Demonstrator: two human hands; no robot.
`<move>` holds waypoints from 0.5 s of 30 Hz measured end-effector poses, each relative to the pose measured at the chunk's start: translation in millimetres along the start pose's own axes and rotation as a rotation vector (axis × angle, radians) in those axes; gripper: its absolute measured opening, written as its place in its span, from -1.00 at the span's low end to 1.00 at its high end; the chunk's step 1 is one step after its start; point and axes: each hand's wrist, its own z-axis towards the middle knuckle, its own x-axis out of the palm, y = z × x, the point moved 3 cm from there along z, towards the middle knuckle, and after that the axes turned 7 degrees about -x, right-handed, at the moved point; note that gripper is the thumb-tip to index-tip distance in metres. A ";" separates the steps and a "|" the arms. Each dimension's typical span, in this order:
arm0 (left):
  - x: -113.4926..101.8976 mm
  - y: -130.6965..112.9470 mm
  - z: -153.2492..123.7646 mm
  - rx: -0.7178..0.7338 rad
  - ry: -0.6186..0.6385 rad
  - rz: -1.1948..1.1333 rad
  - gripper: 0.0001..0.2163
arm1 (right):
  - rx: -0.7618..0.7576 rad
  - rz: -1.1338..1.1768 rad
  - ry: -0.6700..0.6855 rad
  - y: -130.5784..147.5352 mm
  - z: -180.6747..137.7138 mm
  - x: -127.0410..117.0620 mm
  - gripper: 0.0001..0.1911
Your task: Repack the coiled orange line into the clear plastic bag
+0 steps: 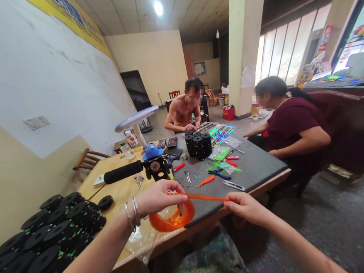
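A looped orange band (172,225) hangs below my left hand (163,196), which pinches it near the front edge of the table. From there a straight orange length (206,197) runs taut to my right hand (244,206), whose thumb and fingers are closed on it. Whether it is flat tape or tubing, I cannot tell. Just beyond the stretched length lie an orange-handled tool (207,180), a pair of blue-handled pliers (219,174) and thread snips (233,185). A clear plastic bag (142,239) lies under the orange loops.
Black foam spools (51,229) are piled at left; several more (198,145) stand on the grey mat (261,158). A clamp with a black foam handle (124,171) and a white-and-blue lamp (137,118) stand left of centre. Two people (183,111) (293,124) sit at the far and right sides.
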 end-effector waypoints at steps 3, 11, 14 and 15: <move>-5.4 5.3 -1.2 -0.035 -0.020 0.131 -0.67 | 0.005 -0.004 -0.016 -7.9 -3.0 -4.9 -0.64; -23.9 11.3 -13.7 -0.040 0.046 0.048 -0.55 | 0.050 0.158 -0.025 -42.7 -12.0 -14.0 -0.55; -29.2 7.7 -21.1 -0.083 0.060 -0.009 -0.54 | 0.080 0.253 -0.016 -64.9 -18.6 -13.0 -0.48; -30.5 6.1 -23.1 -0.100 0.058 -0.021 -0.53 | 0.091 0.275 -0.020 -72.9 -21.3 -12.2 -0.46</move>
